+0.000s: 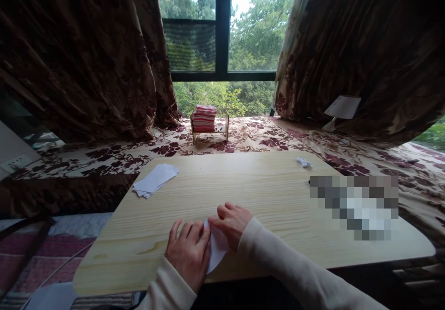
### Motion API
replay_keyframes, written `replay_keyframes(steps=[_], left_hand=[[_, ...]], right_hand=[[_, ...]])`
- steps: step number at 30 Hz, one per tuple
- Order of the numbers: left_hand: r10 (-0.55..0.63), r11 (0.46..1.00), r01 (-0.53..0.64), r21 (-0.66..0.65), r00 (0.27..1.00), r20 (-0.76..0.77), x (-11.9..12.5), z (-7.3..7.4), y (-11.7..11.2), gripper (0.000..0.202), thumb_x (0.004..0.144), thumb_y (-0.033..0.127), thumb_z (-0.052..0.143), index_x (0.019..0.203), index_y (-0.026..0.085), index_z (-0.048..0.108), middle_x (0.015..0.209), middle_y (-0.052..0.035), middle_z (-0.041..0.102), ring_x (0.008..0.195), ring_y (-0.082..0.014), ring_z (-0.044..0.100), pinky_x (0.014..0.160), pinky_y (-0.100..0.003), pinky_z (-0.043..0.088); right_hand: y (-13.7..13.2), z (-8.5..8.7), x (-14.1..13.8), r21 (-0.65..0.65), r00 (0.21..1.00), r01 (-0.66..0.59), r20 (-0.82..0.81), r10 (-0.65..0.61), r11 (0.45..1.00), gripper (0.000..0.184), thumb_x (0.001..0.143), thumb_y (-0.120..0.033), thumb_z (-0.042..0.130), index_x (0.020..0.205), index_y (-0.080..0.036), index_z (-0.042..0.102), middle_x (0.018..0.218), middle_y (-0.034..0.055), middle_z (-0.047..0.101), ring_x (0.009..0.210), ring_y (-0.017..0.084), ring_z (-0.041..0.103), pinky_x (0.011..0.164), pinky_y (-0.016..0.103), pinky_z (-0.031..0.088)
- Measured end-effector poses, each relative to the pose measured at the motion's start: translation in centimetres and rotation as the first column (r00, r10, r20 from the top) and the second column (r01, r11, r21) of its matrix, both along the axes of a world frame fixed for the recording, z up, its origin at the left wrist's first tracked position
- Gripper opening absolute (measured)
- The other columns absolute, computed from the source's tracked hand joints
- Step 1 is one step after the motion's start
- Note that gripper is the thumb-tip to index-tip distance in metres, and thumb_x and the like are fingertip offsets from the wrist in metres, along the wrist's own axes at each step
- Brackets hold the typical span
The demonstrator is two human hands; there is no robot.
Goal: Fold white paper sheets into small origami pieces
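Observation:
A white piece of paper (217,250) lies near the table's front edge, folded to a point at its far end. My left hand (188,250) holds its left side, thumb along the edge and the other fingers bent towards the wood. From the right, my right hand (234,224) pinches the paper's far tip with curled fingers, close to the left thumb. Part of the paper is hidden under both hands. On the table's far left is a stack of white paper sheets (156,179). A small folded paper piece (303,162) rests at the far right.
The light wooden table (225,175) has rounded corners. A blurred-out object (358,208) lies on its right side. Behind, a cloth-covered ledge carries a small rack (211,135) with folded striped cloths (204,118) and a white lamp (342,107). Patterned curtains frame the window.

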State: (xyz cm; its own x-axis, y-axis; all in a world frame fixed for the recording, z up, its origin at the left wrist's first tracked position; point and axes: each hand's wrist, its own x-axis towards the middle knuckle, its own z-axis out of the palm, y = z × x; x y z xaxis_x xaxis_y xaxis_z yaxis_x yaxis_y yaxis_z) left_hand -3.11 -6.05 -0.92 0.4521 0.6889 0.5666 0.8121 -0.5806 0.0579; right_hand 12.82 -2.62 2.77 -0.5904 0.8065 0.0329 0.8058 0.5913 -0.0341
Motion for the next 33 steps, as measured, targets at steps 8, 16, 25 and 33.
replay_keyframes(steps=[8,16,25,33], left_hand=[[0.010,1.000,-0.010,0.010,1.000,0.012,0.6,0.3,-0.2,0.029,0.079,0.019,0.037,0.094,0.018,0.061,0.096,-0.0069,0.063,0.088,-0.0211,0.052,0.093,-0.048,0.025],[-0.105,0.988,0.103,-0.115,0.994,-0.009,-0.4,2.5,1.2,0.025,0.079,0.021,0.038,0.091,0.021,0.061,0.090,-0.0042,0.064,0.082,-0.0189,0.054,0.088,-0.045,0.028],[-0.139,0.972,0.129,-0.196,0.989,-0.041,0.2,2.2,-0.7,0.028,0.078,0.025,0.042,0.100,0.020,0.059,0.095,-0.0067,0.058,0.090,-0.0215,0.048,0.087,-0.044,0.031],[-0.165,0.979,0.166,-0.121,0.986,0.020,1.1,1.6,-2.7,0.031,0.078,0.026,0.043,0.104,0.017,0.058,0.108,-0.0084,0.058,0.101,-0.0239,0.046,0.096,-0.046,0.024]], right_hand=[[-0.7,0.5,2.1,-0.087,0.999,-0.011,-0.045,0.007,0.996,0.030,0.073,-0.018,0.049,0.097,-0.029,0.062,0.087,0.0060,0.057,0.077,0.020,0.050,0.061,0.028,0.038],[-6.5,-0.6,4.4,-0.146,0.821,0.376,-0.404,-0.402,0.915,0.031,0.082,-0.042,0.039,0.087,-0.021,0.061,0.066,0.0019,0.059,0.062,0.015,0.054,0.058,0.025,0.035],[-4.4,-1.9,2.6,-0.147,0.790,0.430,-0.417,-0.450,0.891,0.019,0.076,-0.029,0.049,0.060,-0.019,0.053,0.062,-0.0015,0.055,0.056,0.011,0.049,0.050,0.022,0.026],[-1.9,-1.8,4.0,-0.256,0.709,0.338,-0.563,-0.424,0.905,0.017,0.076,-0.028,0.049,0.076,-0.018,0.062,0.068,0.0018,0.059,0.059,0.012,0.051,0.058,0.023,0.039]])
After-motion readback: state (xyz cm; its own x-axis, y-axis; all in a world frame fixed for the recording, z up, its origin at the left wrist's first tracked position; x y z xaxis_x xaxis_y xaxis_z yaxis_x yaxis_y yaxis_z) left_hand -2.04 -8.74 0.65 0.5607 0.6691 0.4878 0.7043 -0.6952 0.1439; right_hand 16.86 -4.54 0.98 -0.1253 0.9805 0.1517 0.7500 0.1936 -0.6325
